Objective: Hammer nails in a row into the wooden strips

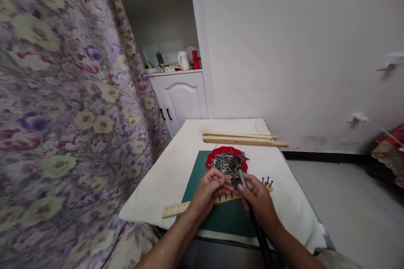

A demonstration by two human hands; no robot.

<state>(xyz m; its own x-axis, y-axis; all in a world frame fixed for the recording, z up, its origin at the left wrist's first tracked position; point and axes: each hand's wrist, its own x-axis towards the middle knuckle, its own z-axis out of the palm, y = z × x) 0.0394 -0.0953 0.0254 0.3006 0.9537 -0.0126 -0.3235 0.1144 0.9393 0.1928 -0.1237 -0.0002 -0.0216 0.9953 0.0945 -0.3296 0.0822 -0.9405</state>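
My left hand [211, 188] pinches a thin nail [230, 183] between thumb and fingers, above a pale wooden strip [176, 209]. In my right hand [257, 195] is a hammer [240, 173], gripped near its head, with the dark handle running down towards me. The nail's right end comes close to my right fingertips; whether they touch it I cannot tell. Several dark nails [267, 181] stand up from the strip's right end, and more show between my hands. Just beyond, a red scalloped plate [208, 163] holds a heap of loose nails [222, 162], partly hidden by the hammer head.
Under the strip lies a green mat [202, 157] on a white-covered table [158, 185]. Drilled wooden strips [243, 139] lie at the table's far side. A floral curtain [78, 113] hangs at left, a white cabinet [183, 96] stands behind, and a wall [284, 50] is beyond the table.
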